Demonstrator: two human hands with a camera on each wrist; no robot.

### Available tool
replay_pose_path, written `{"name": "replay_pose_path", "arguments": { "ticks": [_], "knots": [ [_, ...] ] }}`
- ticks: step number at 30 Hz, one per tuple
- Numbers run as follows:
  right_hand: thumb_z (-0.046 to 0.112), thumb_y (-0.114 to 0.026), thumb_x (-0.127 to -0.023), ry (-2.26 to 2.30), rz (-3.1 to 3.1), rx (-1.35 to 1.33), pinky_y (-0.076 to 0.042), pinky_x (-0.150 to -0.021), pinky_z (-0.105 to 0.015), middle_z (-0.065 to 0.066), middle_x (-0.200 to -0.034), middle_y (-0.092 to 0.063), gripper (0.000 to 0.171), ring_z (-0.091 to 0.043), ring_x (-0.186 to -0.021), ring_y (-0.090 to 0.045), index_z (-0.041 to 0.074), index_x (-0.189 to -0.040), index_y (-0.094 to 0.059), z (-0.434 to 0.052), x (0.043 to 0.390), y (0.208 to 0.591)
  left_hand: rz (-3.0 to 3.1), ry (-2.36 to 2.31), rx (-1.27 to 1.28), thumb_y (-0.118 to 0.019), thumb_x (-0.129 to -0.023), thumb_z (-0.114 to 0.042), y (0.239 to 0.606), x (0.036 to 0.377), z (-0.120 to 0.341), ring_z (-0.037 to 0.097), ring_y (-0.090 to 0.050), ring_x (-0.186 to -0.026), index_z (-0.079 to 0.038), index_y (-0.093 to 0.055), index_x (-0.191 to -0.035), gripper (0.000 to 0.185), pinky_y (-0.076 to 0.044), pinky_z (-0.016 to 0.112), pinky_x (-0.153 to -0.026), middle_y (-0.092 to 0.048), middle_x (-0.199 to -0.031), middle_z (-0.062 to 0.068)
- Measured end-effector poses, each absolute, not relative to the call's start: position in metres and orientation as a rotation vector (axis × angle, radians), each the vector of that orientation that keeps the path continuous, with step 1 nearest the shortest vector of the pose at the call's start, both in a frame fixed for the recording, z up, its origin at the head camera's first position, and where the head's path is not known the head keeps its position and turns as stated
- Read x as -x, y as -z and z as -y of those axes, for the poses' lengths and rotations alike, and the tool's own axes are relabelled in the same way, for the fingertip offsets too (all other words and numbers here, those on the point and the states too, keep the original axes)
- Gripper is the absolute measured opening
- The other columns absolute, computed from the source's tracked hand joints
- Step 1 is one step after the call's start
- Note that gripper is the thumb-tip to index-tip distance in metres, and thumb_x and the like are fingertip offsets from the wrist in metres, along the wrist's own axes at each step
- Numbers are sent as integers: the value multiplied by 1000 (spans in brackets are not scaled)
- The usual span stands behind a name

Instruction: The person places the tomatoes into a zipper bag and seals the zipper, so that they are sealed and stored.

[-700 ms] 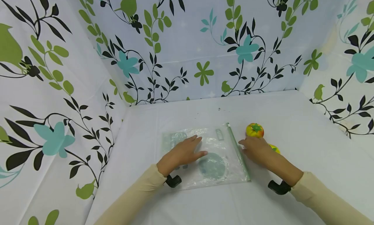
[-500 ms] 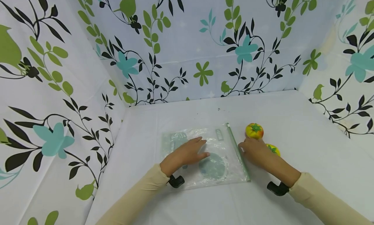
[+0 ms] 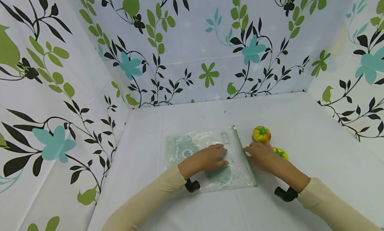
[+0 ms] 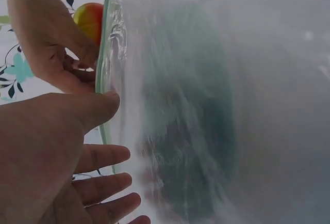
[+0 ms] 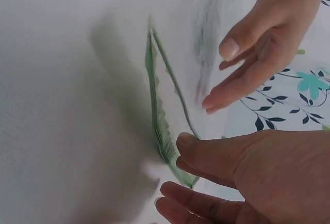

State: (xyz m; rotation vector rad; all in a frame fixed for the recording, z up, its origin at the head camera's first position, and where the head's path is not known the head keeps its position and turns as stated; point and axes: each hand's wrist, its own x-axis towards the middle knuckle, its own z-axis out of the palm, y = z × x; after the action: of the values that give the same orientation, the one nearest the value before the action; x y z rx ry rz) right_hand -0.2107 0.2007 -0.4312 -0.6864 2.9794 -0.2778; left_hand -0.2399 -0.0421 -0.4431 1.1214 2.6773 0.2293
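A clear plastic zip bag (image 3: pixel 220 177) with pale green printing lies flat on the white table. Its green zip edge (image 3: pixel 239 142) faces right, and the right wrist view shows its mouth (image 5: pixel 164 92) parted into a narrow gap. My right hand (image 3: pixel 261 156) pinches that edge, thumb over the upper lip. Above the bag's middle is my left hand (image 3: pixel 205 160), fingers straight and pointing toward the zip edge; in the left wrist view its thumb (image 4: pixel 103 105) overlaps the edge. Two yellow-red, tomato-like fruits with green leafy tops sit beside my right hand: one behind (image 3: pixel 261 134), one partly hidden (image 3: pixel 281 153).
A white cloth covers the table (image 3: pixel 168 211). Patterned curtains with leaves, birds and blue flowers stand behind (image 3: pixel 186 41) and at both sides. Each wrist carries a small black camera, such as the left one (image 3: pixel 192 186).
My left hand has slid right across the bag toward its zip edge, uncovering the print at the left. My right hand has stayed at the edge with only a slight shift.
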Motion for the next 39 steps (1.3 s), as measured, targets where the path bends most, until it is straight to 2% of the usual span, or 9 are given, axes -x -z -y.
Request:
{"name": "replay_pose_path", "arguments": {
  "ticks": [4,11,17,25,35,39],
  "knots": [
    [17,-78,-89,259,-2999,706,-44,-84,-60,-11,-105,-67,36,-32,-99,-61,6,-122,-72,-200,208,433,-2731,-155,-1118,-51,-103,-47,442,241,28,23,-41,-139,-11,-52,-144,55,-35,35,-109,-43,-152,10],
    [17,-79,-87,137,-3033,803,-42,-88,-64,-16,-120,-63,36,-39,-110,-58,6,-121,-72,-202,203,433,-2817,-37,-959,-47,-100,-61,443,244,5,24,-57,-118,-13,-59,-137,62,-50,40,-90,-56,-137,4],
    [17,-78,-88,97,-2993,825,-42,-89,-67,-20,-129,-59,38,-42,-117,-53,4,-122,-70,-202,199,433,-2857,17,-788,-42,-94,-73,445,243,-12,26,-53,-122,-8,-55,-140,80,-46,41,-95,-55,-137,8],
    [16,-77,-88,143,-2941,772,-36,-94,-71,-22,-139,-53,46,-45,-127,-46,1,-129,-66,-204,197,433,-2903,152,-710,-31,-86,-85,450,240,-24,23,-47,-121,-6,-52,-139,98,-43,39,-96,-50,-136,7],
    [21,-81,-85,146,-2911,708,-33,-95,-72,-23,-143,-49,56,-46,-131,-41,3,-134,-62,-203,199,434,-2933,180,-671,-33,-84,-87,454,237,-31,21,-42,-117,-5,-52,-138,100,-39,38,-95,-47,-129,4],
    [25,-83,-83,150,-2919,710,-33,-95,-71,-23,-143,-49,60,-46,-131,-41,4,-135,-61,-203,198,435,-2944,238,-664,-33,-83,-88,461,238,-33,21,-40,-116,-7,-47,-140,101,-37,36,-95,-43,-127,3]
  ]
}}
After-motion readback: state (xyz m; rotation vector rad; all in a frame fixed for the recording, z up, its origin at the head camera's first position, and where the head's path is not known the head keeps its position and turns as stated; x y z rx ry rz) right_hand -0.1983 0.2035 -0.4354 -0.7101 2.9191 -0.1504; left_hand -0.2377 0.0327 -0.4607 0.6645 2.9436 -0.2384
